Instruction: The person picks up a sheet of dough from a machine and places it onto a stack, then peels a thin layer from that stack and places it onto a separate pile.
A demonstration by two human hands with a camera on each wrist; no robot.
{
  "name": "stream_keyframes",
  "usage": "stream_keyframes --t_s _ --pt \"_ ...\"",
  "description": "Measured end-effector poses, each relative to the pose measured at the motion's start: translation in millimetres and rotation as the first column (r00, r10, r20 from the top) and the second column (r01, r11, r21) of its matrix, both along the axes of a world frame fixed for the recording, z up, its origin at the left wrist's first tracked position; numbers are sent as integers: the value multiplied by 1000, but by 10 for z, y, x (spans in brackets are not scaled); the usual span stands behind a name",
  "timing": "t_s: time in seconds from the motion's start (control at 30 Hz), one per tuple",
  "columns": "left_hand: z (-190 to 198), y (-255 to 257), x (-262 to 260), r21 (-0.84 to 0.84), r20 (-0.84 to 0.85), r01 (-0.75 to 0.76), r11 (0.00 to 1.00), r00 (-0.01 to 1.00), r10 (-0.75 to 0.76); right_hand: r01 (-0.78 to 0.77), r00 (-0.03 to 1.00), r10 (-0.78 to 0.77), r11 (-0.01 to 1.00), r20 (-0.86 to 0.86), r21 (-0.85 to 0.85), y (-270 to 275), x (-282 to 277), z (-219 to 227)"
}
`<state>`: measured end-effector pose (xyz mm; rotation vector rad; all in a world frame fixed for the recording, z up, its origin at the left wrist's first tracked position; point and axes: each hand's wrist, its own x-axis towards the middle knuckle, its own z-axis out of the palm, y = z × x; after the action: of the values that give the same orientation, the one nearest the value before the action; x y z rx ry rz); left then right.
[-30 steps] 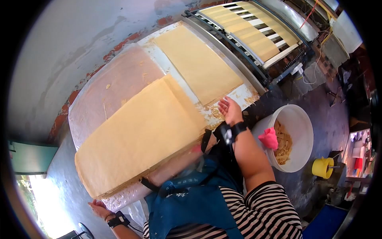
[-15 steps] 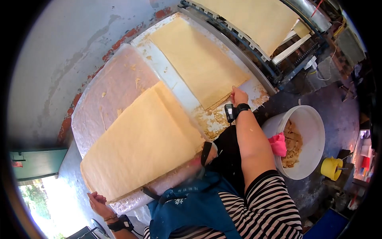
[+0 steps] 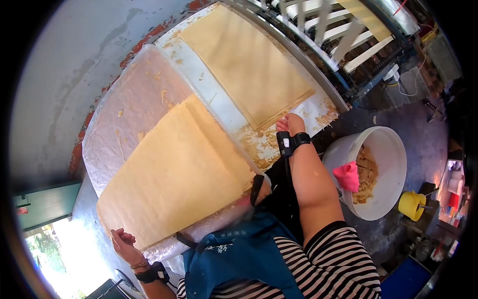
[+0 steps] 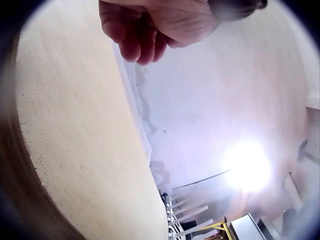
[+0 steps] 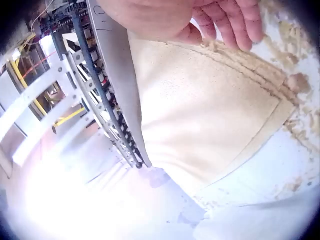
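A stack of thin tan sheets (image 3: 179, 169) lies nearest the person, on a plastic-wrapped pile. Over its left corner is my left hand (image 3: 125, 246), fingers loosely bent with nothing in them. In the left wrist view that hand (image 4: 155, 25) hangs beside the broad pale sheet surface (image 4: 85, 125). A second stack of tan sheets (image 3: 249, 65) lies farther off on a white board (image 3: 211, 102). At its near edge is my right hand (image 3: 291, 123). The right wrist view shows its relaxed fingers (image 5: 227, 25) beside the layered edge, gripping nothing.
A machine with white slats (image 3: 343, 37) stands beyond the far stack, behind a metal rail (image 3: 303, 52). On the right, a white bucket (image 3: 388, 184) holds tan scraps, with a pink cloth (image 3: 347, 177) on its rim. A yellow pail (image 3: 411, 206) sits beyond.
The machine's slats, partly covered by sheets earlier, now show bare and blurred, some raised beside the far stack. My right hand reached that stack's edge, then drew back slightly; my left moved over its corner.
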<state>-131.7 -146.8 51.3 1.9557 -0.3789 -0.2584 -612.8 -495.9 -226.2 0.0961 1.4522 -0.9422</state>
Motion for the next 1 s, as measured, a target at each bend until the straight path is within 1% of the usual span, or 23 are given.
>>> stream_keyframes --t_s 0.07,0.1,0.13,0.17,0.23,0.33,0.43,0.53,0.63,0.73,0.83,0.93,1.0 --pt "-21 -38 -11 -13 -10 14 1000 1000 -14 -7 1000 8 1000 23 -27 -4 12 -184" --pt "-28 -72 -39 -19 -15 22 1000 1000 -22 -11 999 13 999 34 -39 6 36 -169" --pt "-37 -100 -62 -26 -21 30 999 999 -31 -24 1000 24 998 -4 -58 23 46 -150" --pt "-49 -116 -73 -27 -30 38 999 999 -39 -32 999 32 998 -6 -57 39 27 -123" --pt "-63 -138 -96 -30 -47 50 998 998 -52 -52 999 51 997 -7 -55 63 25 35" --pt "-102 -220 -177 -68 -17 19 998 1000 -20 -78 983 67 995 -170 -57 70 40 82" --pt "-104 -230 -183 -69 -33 12 998 999 -14 23 998 -28 994 -54 -102 70 80 67" --pt "-101 -262 -212 -64 -25 13 998 1000 -15 29 999 -31 994 -22 -108 14 62 -25" --pt "-122 -243 -196 -52 -56 20 998 998 -23 98 993 -91 990 70 -105 2 43 -62" --pt "-160 -269 -215 -50 -46 59 997 997 -61 59 992 -44 990 121 -126 16 2 56" --pt "-166 -323 -259 -53 -62 63 997 996 -67 9 997 4 988 81 -157 -7 36 67" --pt "-185 -332 -254 -43 -71 79 996 994 -82 9 987 22 982 157 -190 -42 92 120" --pt "-182 -311 -224 -41 -93 99 994 990 -102 -37 976 77 980 203 -194 -107 55 139"
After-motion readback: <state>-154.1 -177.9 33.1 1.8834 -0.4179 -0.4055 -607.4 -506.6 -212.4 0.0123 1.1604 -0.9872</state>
